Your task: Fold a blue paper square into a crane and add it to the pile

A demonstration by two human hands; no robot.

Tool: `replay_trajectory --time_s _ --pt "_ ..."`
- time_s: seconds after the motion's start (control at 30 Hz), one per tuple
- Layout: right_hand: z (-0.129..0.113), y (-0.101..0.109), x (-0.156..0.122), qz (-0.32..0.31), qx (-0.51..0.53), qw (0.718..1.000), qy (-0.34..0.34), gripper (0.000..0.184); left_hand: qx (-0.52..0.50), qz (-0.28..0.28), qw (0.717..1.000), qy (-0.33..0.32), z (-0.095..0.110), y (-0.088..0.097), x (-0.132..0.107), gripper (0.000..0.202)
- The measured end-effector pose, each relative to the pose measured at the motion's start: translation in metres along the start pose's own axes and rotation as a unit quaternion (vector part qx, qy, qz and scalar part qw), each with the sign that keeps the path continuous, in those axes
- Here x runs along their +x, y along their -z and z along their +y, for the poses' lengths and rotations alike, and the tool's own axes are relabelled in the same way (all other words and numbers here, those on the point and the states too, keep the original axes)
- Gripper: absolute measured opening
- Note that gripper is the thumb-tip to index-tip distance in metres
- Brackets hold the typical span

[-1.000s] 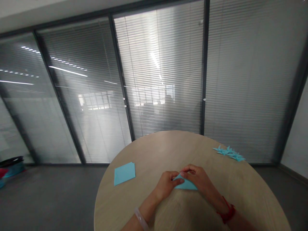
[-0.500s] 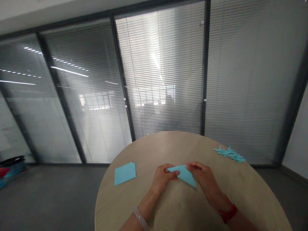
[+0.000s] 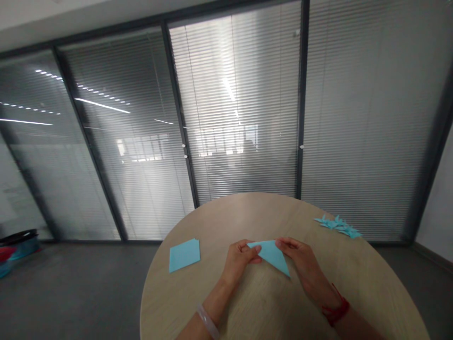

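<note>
A light-blue sheet of paper [image 3: 272, 254], folded into a triangle, is held between my two hands over the round table [image 3: 262, 307]. My left hand [image 3: 239, 259] pinches its left corner, the thumb lying on top of the paper. At the upper right edge, my right hand [image 3: 299, 257] grips the paper between thumb and fingers. One pointed corner hangs down toward me between the hands. The undersides of the fingers and of the paper are hidden.
A stack of light-blue paper [image 3: 184, 255] lies on the table to the left. Several folded blue paper pieces [image 3: 338, 225] are heaped near the right far edge. Behind the table stands a glass partition with blinds [image 3: 244, 108]. A dark-rimmed bin [image 3: 21, 244] is on the floor at far left.
My left thumb has shifted slightly up and left on the paper. The triangle's lower corner has moved a little to the right; both hands keep their hold.
</note>
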State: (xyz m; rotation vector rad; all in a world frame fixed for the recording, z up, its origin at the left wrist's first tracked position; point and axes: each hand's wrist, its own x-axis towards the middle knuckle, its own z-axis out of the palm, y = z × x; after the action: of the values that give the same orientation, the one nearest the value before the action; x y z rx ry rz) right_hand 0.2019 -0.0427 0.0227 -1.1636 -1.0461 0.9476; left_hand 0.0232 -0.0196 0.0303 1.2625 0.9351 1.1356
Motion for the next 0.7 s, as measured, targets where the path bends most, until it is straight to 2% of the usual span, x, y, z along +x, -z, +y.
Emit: replay_trajectory --time_s 0.27,0.53,0.7 --pt "0.003 -0.0003 0.0008 -0.005 0.0 1.0 -0.002 0.032 -0.018 0.025 1.0 0.001 0.0013 -0.0022 -0.0036 0.037" --pt "0.0037 -0.0014 0.001 0.009 0.003 1.0 0.004 0.031 -0.045 -0.016 0.998 -0.034 0.0034 -0.0017 -0.0059 0.04" --pt "0.005 -0.0023 -0.0003 0.003 0.019 1.0 -0.002 0.031 -0.038 -0.002 0.998 -0.041 0.0019 -0.0023 -0.0042 0.047"
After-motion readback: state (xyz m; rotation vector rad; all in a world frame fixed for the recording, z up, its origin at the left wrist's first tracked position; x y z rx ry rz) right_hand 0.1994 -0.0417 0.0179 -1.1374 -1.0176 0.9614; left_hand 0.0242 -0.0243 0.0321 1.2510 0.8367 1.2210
